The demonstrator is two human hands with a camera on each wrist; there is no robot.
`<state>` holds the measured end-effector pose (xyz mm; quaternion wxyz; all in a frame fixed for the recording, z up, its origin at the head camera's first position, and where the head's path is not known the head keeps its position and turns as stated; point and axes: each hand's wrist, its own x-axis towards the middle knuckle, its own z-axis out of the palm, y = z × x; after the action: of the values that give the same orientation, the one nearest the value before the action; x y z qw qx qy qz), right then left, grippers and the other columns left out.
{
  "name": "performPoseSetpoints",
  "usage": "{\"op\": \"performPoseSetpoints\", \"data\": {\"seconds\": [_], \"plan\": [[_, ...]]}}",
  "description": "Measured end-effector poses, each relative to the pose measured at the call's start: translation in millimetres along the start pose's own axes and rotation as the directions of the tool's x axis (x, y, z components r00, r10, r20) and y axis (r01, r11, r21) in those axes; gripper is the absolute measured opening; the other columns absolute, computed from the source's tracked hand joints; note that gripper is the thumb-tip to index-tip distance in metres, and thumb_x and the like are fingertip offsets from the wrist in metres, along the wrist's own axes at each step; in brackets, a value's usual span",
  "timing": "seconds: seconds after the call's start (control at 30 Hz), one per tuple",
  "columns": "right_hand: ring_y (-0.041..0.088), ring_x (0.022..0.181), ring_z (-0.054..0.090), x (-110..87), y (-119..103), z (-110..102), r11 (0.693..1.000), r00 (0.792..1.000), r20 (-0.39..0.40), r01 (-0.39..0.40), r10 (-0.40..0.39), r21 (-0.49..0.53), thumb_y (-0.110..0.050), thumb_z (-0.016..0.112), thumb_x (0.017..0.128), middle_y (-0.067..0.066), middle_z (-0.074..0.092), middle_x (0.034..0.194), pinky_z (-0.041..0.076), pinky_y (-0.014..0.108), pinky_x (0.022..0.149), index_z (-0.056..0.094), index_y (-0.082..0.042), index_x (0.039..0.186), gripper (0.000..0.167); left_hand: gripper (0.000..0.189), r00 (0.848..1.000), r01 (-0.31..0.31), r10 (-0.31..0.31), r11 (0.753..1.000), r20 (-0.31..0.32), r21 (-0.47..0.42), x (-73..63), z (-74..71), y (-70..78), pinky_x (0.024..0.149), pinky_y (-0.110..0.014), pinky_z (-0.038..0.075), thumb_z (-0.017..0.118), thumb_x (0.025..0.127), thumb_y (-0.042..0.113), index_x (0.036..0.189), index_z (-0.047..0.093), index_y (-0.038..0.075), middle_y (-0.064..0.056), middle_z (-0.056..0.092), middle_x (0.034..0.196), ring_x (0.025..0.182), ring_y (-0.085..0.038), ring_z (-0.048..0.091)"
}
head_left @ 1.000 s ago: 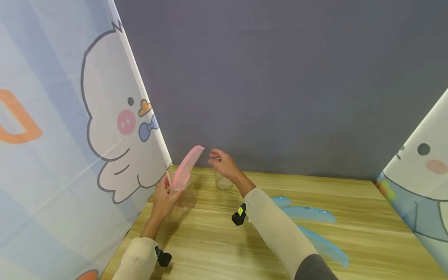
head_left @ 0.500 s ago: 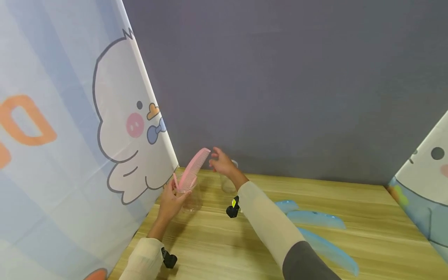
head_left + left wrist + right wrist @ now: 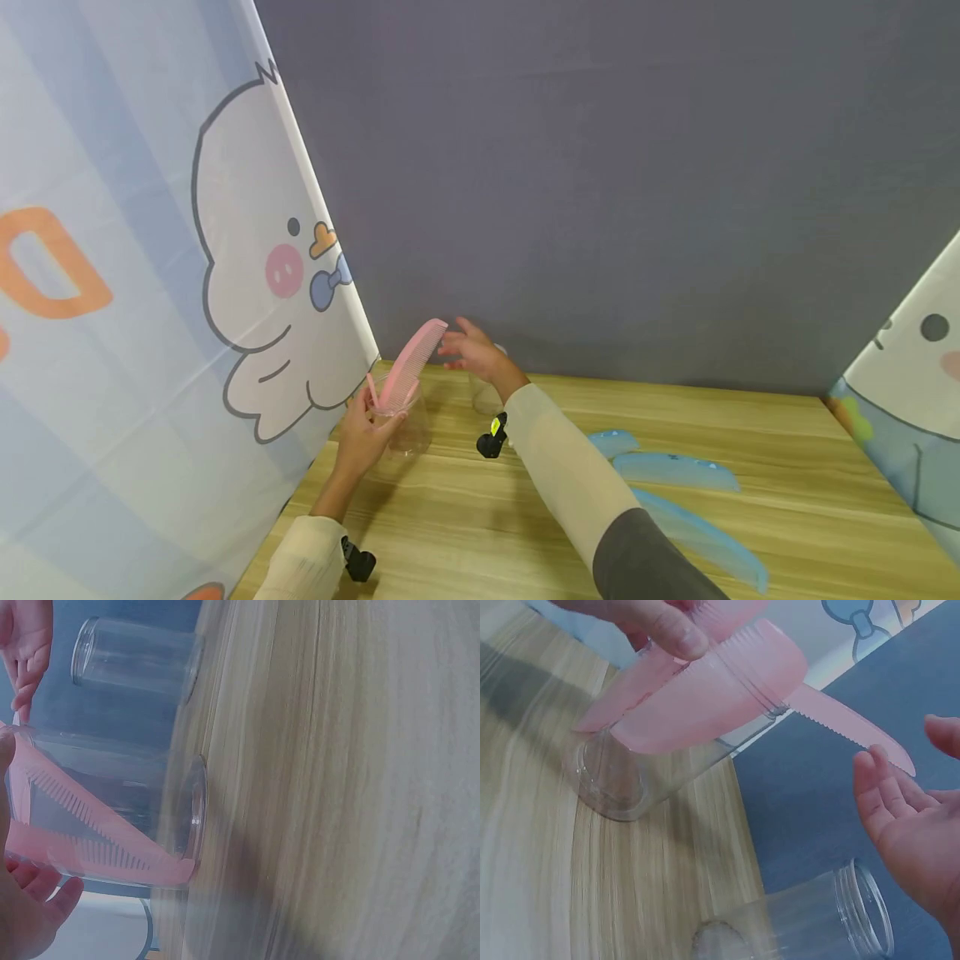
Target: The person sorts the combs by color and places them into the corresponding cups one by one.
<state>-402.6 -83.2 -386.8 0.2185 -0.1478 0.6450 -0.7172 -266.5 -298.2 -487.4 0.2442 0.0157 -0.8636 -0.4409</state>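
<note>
At the back left of the table, my left hand (image 3: 362,439) grips a clear jar (image 3: 411,432) near its rim, with the thumb on the near side. Several pink combs stand in that jar. The tallest pink comb (image 3: 408,364) leans right and rises well above the rim. Just right of its top end is my right hand (image 3: 476,352), fingers loosely extended and holding nothing. In the right wrist view its fingertips (image 3: 877,757) lie close to the comb's tip; whether they touch cannot be told. The right hand partly hides a second clear jar (image 3: 486,398) in the head view.
Several blue combs (image 3: 675,472) lie on the wooden table (image 3: 787,467) to the right, partly behind my right forearm. A grey wall (image 3: 600,208) stands behind the table. A printed curtain (image 3: 150,333) borders the left side.
The head view has shifted slightly. My right hand has moved a little left, closer to the tall comb's tip. My left hand keeps its hold on the jar.
</note>
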Motion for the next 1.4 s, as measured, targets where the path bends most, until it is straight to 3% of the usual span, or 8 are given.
{"op": "performPoseSetpoints", "data": {"seconds": [0.1,0.3,0.43,0.7,0.93,1.13,1.27,1.4], "plan": [[0.028,0.118,0.061,0.4,-1,0,1.0,0.999,-0.031,0.011,-0.01,0.022,-0.007,0.056,0.103,0.02,0.048,0.154,0.056,0.026,0.077,0.013,-0.011,0.164,0.075,0.081,1.0,-0.002,0.002,1.0,0.002,-0.006,0.5,1.7,0.9,0.1,-0.058,0.053,0.087,0.081,0.031,0.144,0.045,0.002,-0.022,0.061,0.126,0.122,-0.038,0.06],[0.016,0.09,0.064,-1.7,-2,5,0.987,0.99,-0.12,0.057,-0.075,-0.147,-0.022,0.061,0.103,0.013,0.068,0.126,0.056,0.027,0.072,0.056,-0.009,0.145,0.044,0.083,1.0,0.018,-0.017,1.0,0.017,-0.024,0.1,3.7,0.7,0.103,-0.059,0.051,0.086,0.082,0.032,0.146,0.042,0.002,-0.026,0.057,0.131,0.125,-0.04,0.057],[0.015,0.086,0.066,-4.3,-2,10,0.973,0.98,-0.162,0.075,-0.112,-0.22,-0.027,0.066,0.101,0.006,0.073,0.113,0.056,0.026,0.069,0.068,-0.013,0.132,0.035,0.085,0.999,0.028,-0.028,0.999,0.02,-0.024,-1.7,5.3,-0.4,0.103,-0.06,0.05,0.085,0.083,0.034,0.147,0.041,0.002,-0.028,0.056,0.132,0.127,-0.043,0.056],[0.014,0.089,0.07,-11.3,5,10,0.942,0.983,-0.107,0.108,-0.148,-0.317,-0.027,0.068,0.099,0.006,0.076,0.115,0.059,0.032,0.075,0.073,-0.016,0.125,0.029,0.089,0.999,0.033,-0.033,0.999,0.033,0.002,-6.6,9.2,-0.5,0.103,-0.062,0.049,0.084,0.084,0.036,0.15,0.038,-0.003,-0.03,0.052,0.139,0.131,-0.048,0.052],[0.027,0.102,0.07,-19.3,6,-4,0.909,0.982,-0.052,0.145,-0.179,-0.39,-0.029,0.064,0.102,0.011,0.074,0.121,0.056,0.026,0.07,0.071,-0.019,0.128,0.029,0.094,0.998,0.048,-0.049,0.998,0.039,0.037,-6.6,8.7,-0.7,0.111,-0.064,0.042,0.08,0.088,0.041,0.153,0.032,-0.007,-0.032,0.043,0.151,0.138,-0.05,0.045],[0.021,0.095,0.069,-33.6,-2,-25,0.893,0.977,-0.028,0.183,-0.213,-0.411,-0.027,0.06,0.104,0.012,0.074,0.119,0.059,0.04,0.079,0.07,-0.016,0.128,0.029,0.091,0.999,0.029,-0.03,0.999,0.019,0.042,-2.8,6.8,-1.4,0.11,-0.062,0.043,0.081,0.086,0.037,0.151,0.035,-0.006,-0.031,0.046,0.148,0.136,-0.049,0.047],[0.034,0.102,0.069,-44.8,-11,-40,0.876,0.971,-0.001,0.216,-0.24,-0.431,-0.026,0.06,0.104,0.018,0.072,0.121,0.057,0.054,0.088,0.069,-0.012,0.129,0.03,0.092,0.999,0.037,-0.037,0.999,0.027,0.006,-1.0,4.4,-0.1,0.11,-0.062,0.043,0.081,0.086,0.036,0.152,0.033,-0.006,-0.032,0.044,0.15,0.137,-0.049,0.046],[0.039,0.103,0.068,-58.7,-24,-56,0.848,0.96,0.007,0.25,-0.28,-0.468,-0.023,0.062,0.103,0.018,0.072,0.118,0.058,0.05,0.085,0.069,-0.009,0.128,0.03,0.101,0.999,0.038,-0.038,0.999,0.007,-0.021,-0.2,2.5,1.0,0.115,-0.065,0.036,0.085,0.083,0.03,0.154,0.025,-0.009,-0.035,0.033,0.154,0.143,-0.051,0.035]]}}
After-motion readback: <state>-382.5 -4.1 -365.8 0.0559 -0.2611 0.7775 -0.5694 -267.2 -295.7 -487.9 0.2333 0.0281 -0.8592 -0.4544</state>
